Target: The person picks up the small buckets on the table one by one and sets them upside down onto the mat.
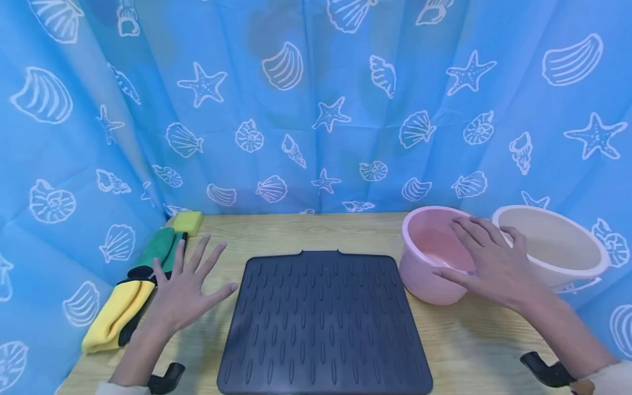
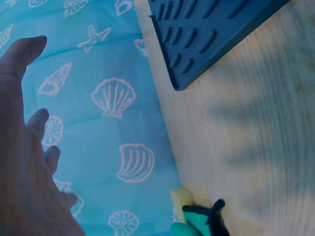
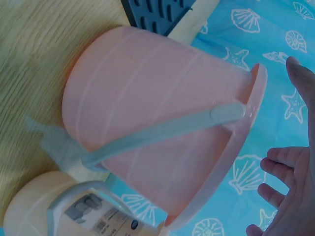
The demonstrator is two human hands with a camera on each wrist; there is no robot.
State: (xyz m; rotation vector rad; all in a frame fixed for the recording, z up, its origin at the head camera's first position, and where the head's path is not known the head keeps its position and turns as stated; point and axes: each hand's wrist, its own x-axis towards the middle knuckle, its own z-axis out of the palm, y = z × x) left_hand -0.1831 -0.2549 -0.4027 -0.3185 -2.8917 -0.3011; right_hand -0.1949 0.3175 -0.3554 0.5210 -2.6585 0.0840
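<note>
My left hand (image 1: 184,293) hovers with spread fingers between a dark ribbed mat (image 1: 323,323) and a row of cloths at the left. A yellow cloth or glove (image 1: 118,312) with black parts lies beside that wrist, and a green one (image 1: 155,249) lies behind it. My right hand (image 1: 498,263), fingers apart, is over a pink bucket (image 1: 429,274) and overlaps its rim in the head view. In the right wrist view the bucket's grey handle (image 3: 167,132) hangs down its side, with the hand past the rim. Both hands hold nothing.
A cream bucket (image 1: 548,269) stands right of the pink one; its label (image 3: 93,214) shows in the right wrist view. A yellow sponge (image 1: 187,223) sits at the back left of the wooden table (image 1: 296,230). A blue shell-patterned curtain (image 1: 306,109) encloses the table's back and sides.
</note>
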